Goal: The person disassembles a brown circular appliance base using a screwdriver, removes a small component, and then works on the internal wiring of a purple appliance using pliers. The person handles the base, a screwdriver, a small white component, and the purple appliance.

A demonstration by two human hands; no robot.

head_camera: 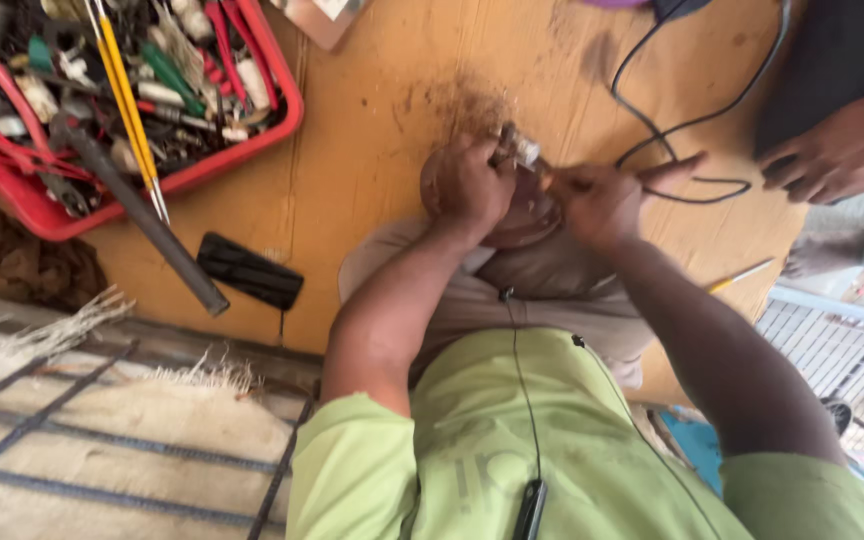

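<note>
**Both hands pinch 1 small metal part over the wooden table**

Left hand (467,185) is clenched around a small shiny metal part (520,148), thumb and fingers pressed at its near side. My right hand (602,200) meets it from the other side, fingertips closed on the same part, with 1 finger stretched out towards the black cable (697,120). I cannot tell what the part is, as it is small and mostly covered by the fingers. It sits held between the 2 hands, just above the table (382,110) and in front of my raised knees in beige trousers (552,290).

On the far left of the table stands a red tray (282,120) crowded with tools and wires; a yellow-handled tool (132,110) lies in it, and a long dark handle (147,225) sticks out over its rim. A flat black case (249,270) lies near the table edge, just beside that handle's end. At the far right, another person's hand (837,150) rests on the table next to the cable loop. A thin yellow screwdriver (742,274) lies at the table's right edge. A pale fringed rug (82,430) covers the floor at the lower left.
</note>
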